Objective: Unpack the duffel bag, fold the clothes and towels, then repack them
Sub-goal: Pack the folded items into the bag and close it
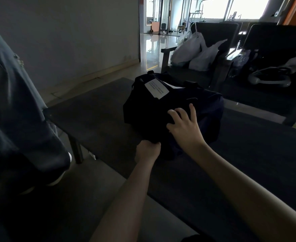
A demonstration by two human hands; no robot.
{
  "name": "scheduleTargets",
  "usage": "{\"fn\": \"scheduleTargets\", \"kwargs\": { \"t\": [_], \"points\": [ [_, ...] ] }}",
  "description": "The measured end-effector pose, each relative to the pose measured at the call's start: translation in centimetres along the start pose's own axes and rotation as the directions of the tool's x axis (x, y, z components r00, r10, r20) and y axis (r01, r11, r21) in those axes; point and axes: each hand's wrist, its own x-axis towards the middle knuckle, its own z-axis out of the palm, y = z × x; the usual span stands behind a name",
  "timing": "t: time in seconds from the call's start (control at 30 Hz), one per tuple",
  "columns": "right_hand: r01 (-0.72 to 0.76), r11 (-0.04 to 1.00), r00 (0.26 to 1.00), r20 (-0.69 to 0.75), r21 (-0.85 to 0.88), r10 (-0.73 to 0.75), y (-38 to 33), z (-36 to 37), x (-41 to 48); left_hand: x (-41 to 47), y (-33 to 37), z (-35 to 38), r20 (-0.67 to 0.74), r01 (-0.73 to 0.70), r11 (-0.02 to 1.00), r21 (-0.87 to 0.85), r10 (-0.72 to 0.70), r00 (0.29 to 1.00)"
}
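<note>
Dim lounge, with a dark low surface [100, 109] carrying the duffel bag [161, 105] near its middle, a white label [156, 89] on top. The bag looks soft and slumped, so it will probably sag. A firm grip on the fabric or zip at its near end should serve best. The left hand [148, 151] is curled tight, pinching that near end. The right hand [183, 126] rests spread on the bag's top.

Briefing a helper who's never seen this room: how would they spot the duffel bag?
Find the long dark table in the room's middle. The duffel bag sits on it, with the left hand gripping its near end and the right hand resting on top. It is dark, with a white label on top, unlike the white plastic bags on the armchair behind.
</note>
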Motion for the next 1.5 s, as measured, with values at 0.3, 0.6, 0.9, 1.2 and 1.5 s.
{"fn": "scheduleTargets", "kwargs": {
  "t": [0.3,0.6,0.9,1.2,1.5],
  "points": [
    [-0.056,0.996,0.997,0.056,0.071,0.052,1.2,0.0,0.4,0.4,0.9,-0.2,0.122,0.036,0.981,0.188,-0.059,0.991],
    [-0.119,0.979,0.992,0.051,0.164,0.112,2.7,-0.1,0.2,-0.8,-1.5,3.2,-0.038,0.014,0.849,0.527,0.008,0.999],
    [-0.134,0.969,0.988,0.102,0.206,0.115,2.1,-0.3,0.0,-0.5,-2.3,3.5,-0.119,-0.028,0.756,0.655,0.140,0.983],
    [-0.154,0.958,0.977,0.183,0.241,0.111,1.3,-0.9,0.1,-1.0,-3.0,2.8,-0.027,-0.184,0.818,0.545,0.237,0.971],
    [-0.343,0.785,0.939,0.218,0.516,0.267,4.1,-2.8,2.2,0.8,4.8,-2.8,-0.190,-0.601,0.789,0.125,0.614,0.766]
  ]
}}
